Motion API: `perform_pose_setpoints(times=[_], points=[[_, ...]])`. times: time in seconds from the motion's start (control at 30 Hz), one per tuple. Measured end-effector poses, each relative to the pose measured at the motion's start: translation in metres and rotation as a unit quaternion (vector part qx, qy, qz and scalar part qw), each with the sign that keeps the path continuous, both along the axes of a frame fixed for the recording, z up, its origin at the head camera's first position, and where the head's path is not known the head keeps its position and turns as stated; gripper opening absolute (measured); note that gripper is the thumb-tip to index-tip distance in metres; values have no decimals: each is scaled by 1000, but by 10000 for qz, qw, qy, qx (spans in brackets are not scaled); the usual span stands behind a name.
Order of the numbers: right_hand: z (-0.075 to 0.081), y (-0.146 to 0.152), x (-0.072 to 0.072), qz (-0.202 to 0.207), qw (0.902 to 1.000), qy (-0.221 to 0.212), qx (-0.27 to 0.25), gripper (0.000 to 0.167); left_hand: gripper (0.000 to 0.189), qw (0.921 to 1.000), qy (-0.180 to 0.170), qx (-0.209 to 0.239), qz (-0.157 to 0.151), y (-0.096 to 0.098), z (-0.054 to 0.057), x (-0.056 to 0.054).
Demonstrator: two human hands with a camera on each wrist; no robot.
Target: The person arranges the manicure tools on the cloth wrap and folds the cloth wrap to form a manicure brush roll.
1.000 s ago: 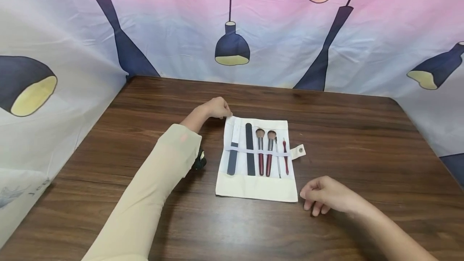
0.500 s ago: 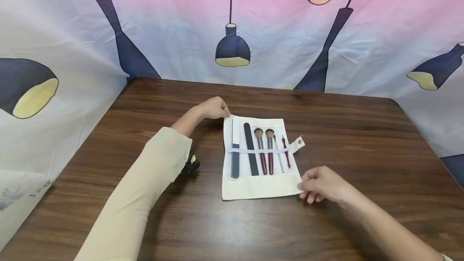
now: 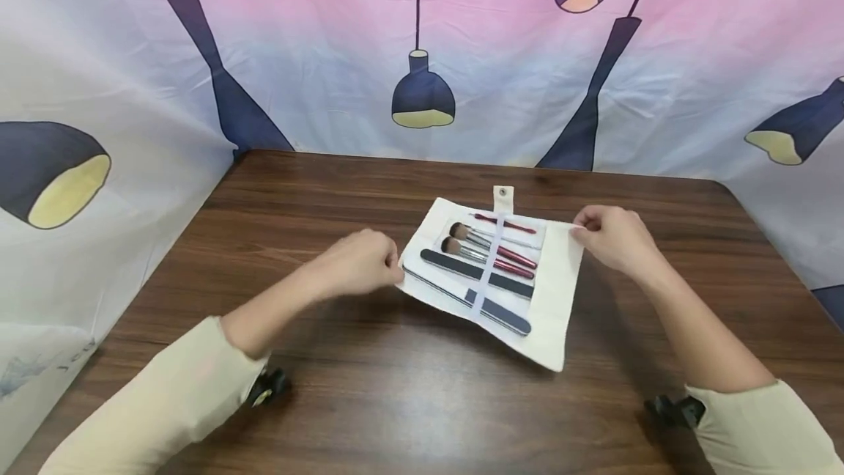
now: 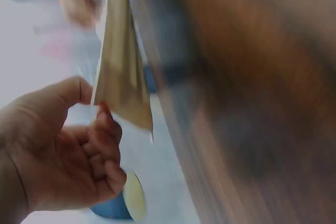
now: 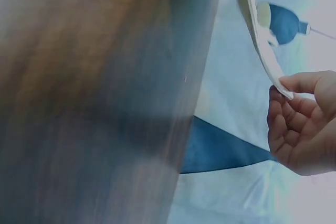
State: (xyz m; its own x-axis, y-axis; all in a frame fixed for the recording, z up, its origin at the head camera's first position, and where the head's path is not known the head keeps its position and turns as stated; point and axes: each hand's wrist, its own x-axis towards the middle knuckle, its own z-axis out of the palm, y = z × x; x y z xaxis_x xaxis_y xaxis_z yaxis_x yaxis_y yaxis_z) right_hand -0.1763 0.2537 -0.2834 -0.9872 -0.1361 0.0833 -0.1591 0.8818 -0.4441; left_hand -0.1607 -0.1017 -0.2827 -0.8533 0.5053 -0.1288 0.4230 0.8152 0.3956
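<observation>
A cream cloth tool roll (image 3: 559, 292) hangs unfolded between both hands, tilted above the table. My left hand (image 3: 359, 262) pinches its left corner between thumb and fingers. At the upper right corner, my right hand (image 3: 616, 240) pinches the cloth the same way. A white elastic band (image 3: 486, 270) holds two makeup brushes with red handles (image 3: 517, 258), a black nail file (image 3: 455, 264), a grey-and-white file (image 3: 504, 314), a thin silvery tool and a slim red tool (image 3: 514, 225). The left wrist view shows the roll's plain outer side (image 4: 118, 61); the right wrist view shows its edge (image 5: 262, 45).
A dark wood-grain table (image 3: 409, 402) lies under the roll. Behind it hangs a backdrop cloth (image 3: 330, 94) printed with lamps. From the roll's far edge sticks out a tab with a snap button (image 3: 503, 202). Dark wrist devices (image 3: 267, 387) sit at both sleeves.
The right hand has taken hold of a corner. Both hands have lifted the roll and turned it about a quarter turn counterclockwise; the left hand came nearer, the right went farther away.
</observation>
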Motion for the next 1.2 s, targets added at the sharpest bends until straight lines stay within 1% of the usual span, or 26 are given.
perform_pose_setpoints(times=[0.03,0.1,0.17,0.27,0.37,0.53,0.67,0.77,0.83,0.93,1.0,1.03,1.07,1.13,1.2], points=[[0,0,-5,-29,10000,-12,-30,19,20,9999,125,-39,64,3,0,11],[-2,-1,-14,-75,9999,-58,-99,20,23,9994,285,-126,157,8,-1,28],[-7,-2,-22,-91,9997,-148,-168,21,27,9991,297,-218,187,12,-3,41],[-18,-7,-33,-50,9994,-284,-183,21,36,9988,222,-368,218,16,-8,53],[-29,-12,-41,63,9991,-426,-13,19,41,9984,190,-488,200,18,-14,58],[-42,-20,-46,196,9967,-605,513,14,41,9971,182,-724,114,20,-28,60],[-49,-24,-47,142,9940,-777,755,13,39,9956,210,-912,30,21,-40,58],[-52,-25,-47,76,9914,-958,893,14,35,9942,285,-1033,-49,21,-46,55],[-53,-26,-47,23,9899,-1017,985,16,33,9933,303,-1108,-98,22,-46,53],[-49,-26,-45,-28,9892,-985,1081,23,31,9914,284,-1278,-59,21,-42,48],[-44,-26,-40,107,9899,-914,1079,24,33,9915,292,-1269,-55,20,-37,46],[-41,-25,-36,241,9903,-871,1052,23,35,9925,350,-1170,-101,18,-35,45],[-37,-25,-30,427,9909,-804,994,21,37,9938,444,-996,-228,16,-33,44],[-30,-26,-13,939,9900,-591,867,14,38,9932,680,-665,-670,13,-31,41],[-25,-27,7,1531,9842,-373,807,9,35,9876,896,-416,-1220,9,-32,39]])
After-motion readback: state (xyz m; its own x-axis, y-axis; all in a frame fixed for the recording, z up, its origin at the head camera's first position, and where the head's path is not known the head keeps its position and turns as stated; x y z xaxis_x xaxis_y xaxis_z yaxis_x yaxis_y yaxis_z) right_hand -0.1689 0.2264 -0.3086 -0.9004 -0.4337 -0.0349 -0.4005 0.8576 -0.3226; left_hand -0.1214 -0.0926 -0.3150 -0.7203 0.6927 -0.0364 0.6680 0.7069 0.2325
